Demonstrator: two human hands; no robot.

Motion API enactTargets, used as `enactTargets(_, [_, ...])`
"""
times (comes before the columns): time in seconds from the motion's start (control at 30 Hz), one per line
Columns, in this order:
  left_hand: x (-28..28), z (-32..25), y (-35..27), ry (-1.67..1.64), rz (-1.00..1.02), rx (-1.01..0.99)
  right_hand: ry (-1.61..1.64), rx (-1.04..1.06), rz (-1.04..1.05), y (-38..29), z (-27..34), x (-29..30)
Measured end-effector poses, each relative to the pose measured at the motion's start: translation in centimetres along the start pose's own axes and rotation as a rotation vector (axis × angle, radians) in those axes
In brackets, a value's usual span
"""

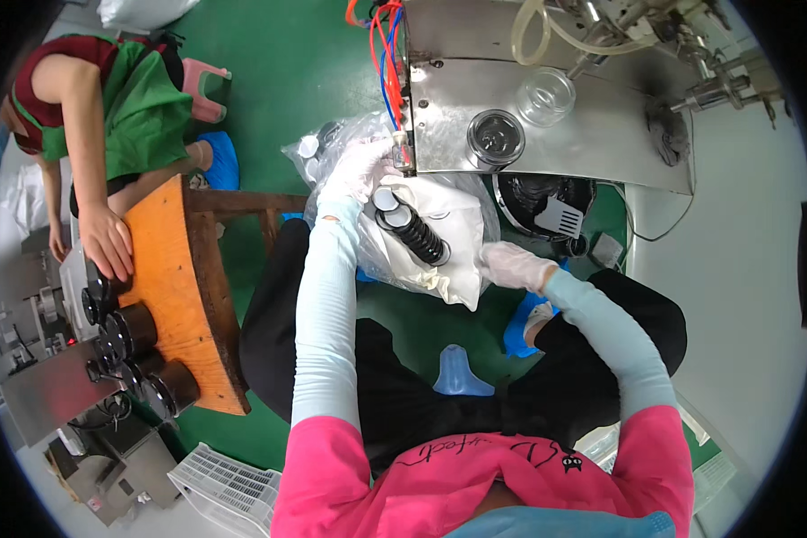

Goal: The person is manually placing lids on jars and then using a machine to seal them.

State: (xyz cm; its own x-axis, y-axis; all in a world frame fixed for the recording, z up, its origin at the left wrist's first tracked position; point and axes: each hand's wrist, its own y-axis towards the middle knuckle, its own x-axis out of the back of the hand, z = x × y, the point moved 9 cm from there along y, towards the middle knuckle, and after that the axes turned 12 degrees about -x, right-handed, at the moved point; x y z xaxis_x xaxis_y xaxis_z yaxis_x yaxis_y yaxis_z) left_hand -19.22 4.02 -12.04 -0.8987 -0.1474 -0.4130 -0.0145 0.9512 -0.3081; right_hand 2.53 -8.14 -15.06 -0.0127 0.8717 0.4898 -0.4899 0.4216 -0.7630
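Observation:
My left hand (360,168), in a white glove, is at the upper left rim of a plastic bag (410,279), just under the edge of the metal machine; whether it grips the bag is unclear. In the bag, on a white liner (464,255), lies a stack of black lids (417,232) with pale round ends. My right hand (514,265), also gloved, is at the liner's right edge, its fingertips blurred. Above, on the metal machine table (444,141), stand a jar of black paste (495,138) and an empty clear jar (546,97).
A pan of black paste (538,205) with a white slotted spatula (559,217) is under the machine's edge. Red and blue hoses (391,67) hang beside it. At left, a co-worker's hand (106,242) is by black jars (168,390) on a wooden table (168,289). A white basket (228,481) stands lower left.

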Motion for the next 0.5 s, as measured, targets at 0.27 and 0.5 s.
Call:
enactTargets(0.27, [2.6, -8.9, -5.3, 0.336, -0.621, -0.522, 0.379, -0.134, -0.220, 11.0, -2.1, -0.5])
enactTargets(0.5, [-9.6, -11.7, -8.5, 0.283, -0.204, -0.709, -0.333, -0.032, -0.539, 16.6, 1.7, -6.8])
